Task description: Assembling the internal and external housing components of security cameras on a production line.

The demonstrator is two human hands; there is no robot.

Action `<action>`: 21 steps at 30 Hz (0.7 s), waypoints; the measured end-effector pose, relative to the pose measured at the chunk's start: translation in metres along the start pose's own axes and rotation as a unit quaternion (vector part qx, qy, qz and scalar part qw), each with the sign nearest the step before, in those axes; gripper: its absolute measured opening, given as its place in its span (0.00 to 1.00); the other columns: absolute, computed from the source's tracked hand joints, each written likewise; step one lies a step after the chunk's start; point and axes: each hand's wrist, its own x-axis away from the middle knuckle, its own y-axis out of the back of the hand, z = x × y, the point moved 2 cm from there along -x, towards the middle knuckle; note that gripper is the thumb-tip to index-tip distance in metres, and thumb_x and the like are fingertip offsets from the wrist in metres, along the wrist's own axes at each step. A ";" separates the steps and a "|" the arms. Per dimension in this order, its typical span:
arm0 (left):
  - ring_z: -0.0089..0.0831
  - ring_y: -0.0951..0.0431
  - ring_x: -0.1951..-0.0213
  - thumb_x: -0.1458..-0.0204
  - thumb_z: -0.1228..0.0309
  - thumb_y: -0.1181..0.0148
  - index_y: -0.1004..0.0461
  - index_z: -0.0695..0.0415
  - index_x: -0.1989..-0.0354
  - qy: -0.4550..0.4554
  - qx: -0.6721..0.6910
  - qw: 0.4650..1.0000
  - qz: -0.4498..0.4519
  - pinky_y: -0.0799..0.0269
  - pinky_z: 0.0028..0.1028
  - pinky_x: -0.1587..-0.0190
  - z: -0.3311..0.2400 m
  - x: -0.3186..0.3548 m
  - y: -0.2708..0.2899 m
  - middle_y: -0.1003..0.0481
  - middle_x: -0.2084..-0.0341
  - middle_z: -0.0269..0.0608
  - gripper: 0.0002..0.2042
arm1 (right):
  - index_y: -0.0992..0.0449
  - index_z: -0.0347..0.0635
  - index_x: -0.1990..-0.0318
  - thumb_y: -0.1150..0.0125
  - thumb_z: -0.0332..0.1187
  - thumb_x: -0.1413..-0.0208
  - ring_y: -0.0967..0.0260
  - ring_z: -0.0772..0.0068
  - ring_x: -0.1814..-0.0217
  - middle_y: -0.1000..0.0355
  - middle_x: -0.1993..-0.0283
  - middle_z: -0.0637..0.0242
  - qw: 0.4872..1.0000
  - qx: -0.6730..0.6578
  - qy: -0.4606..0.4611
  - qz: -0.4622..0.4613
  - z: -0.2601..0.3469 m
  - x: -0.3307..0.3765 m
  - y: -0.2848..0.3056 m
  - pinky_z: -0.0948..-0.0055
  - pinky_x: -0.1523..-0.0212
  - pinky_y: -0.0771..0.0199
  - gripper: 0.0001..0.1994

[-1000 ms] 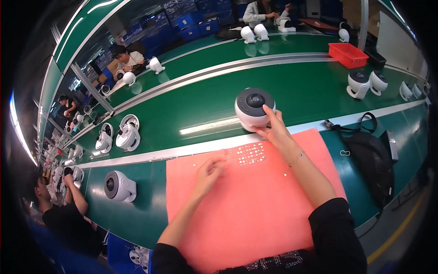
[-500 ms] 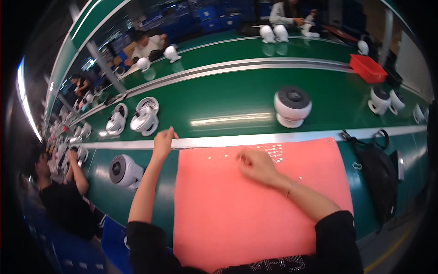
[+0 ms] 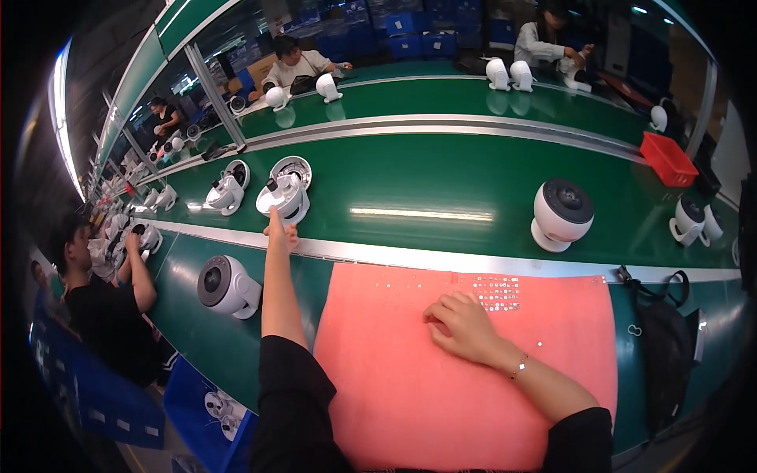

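My left hand [image 3: 281,231] reaches over the bench's metal edge, fingers open, at the near side of a white round device [image 3: 277,201] whose round back cover stands open. Its fingertips overlap the device's lower part; whether they touch it I cannot tell. My right hand [image 3: 464,327] rests on a pink cloth [image 3: 441,402], fingers loosely bent and apart, with nothing visible in them. Just beyond it, small shiny pieces [image 3: 497,293] lie in neat rows on the cloth. A few more are scattered to the left and right.
A white device with a dark grey face [image 3: 229,288] stands left of the cloth; a similar one [image 3: 561,213] stands on the green belt [image 3: 441,177]. A black bag [image 3: 662,355] lies at right, a red bin [image 3: 669,160] farther back. A co-worker [image 3: 106,315] works at left.
The view has swung left, so the scene sits farther right. My left hand has moved forward to the opened device and its fingers have spread. My right hand's fingers have loosened over the cloth.
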 end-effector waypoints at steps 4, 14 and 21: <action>0.35 0.29 0.62 0.52 0.47 0.43 0.44 0.58 0.44 -0.036 0.167 0.980 0.105 0.29 0.29 0.60 0.006 -0.029 0.008 0.35 0.55 0.53 0.34 | 0.29 0.46 0.67 0.44 0.32 0.54 0.37 0.66 0.63 0.34 0.69 0.68 1.000 -0.003 0.003 0.004 0.009 -0.004 -0.003 0.66 0.60 0.42 0.06; 0.47 0.33 0.47 0.49 0.63 0.46 0.45 0.65 0.45 -0.140 0.199 0.961 0.134 0.33 0.40 0.44 -0.015 0.030 0.002 0.37 0.49 0.56 0.27 | 0.30 0.45 0.58 0.44 0.31 0.54 0.36 0.63 0.58 0.34 0.63 0.64 1.000 -0.011 -0.013 -0.004 0.011 -0.008 -0.005 0.63 0.57 0.38 0.14; 0.49 0.28 0.52 0.52 0.55 0.46 0.40 0.69 0.52 -0.054 0.081 0.964 0.246 0.25 0.35 0.53 -0.050 0.143 0.018 0.35 0.54 0.62 0.28 | 0.41 0.51 0.40 0.42 0.27 0.55 0.39 0.54 0.51 0.47 0.44 0.54 0.992 -0.013 -0.068 -0.101 0.012 -0.015 0.026 0.59 0.53 0.32 0.31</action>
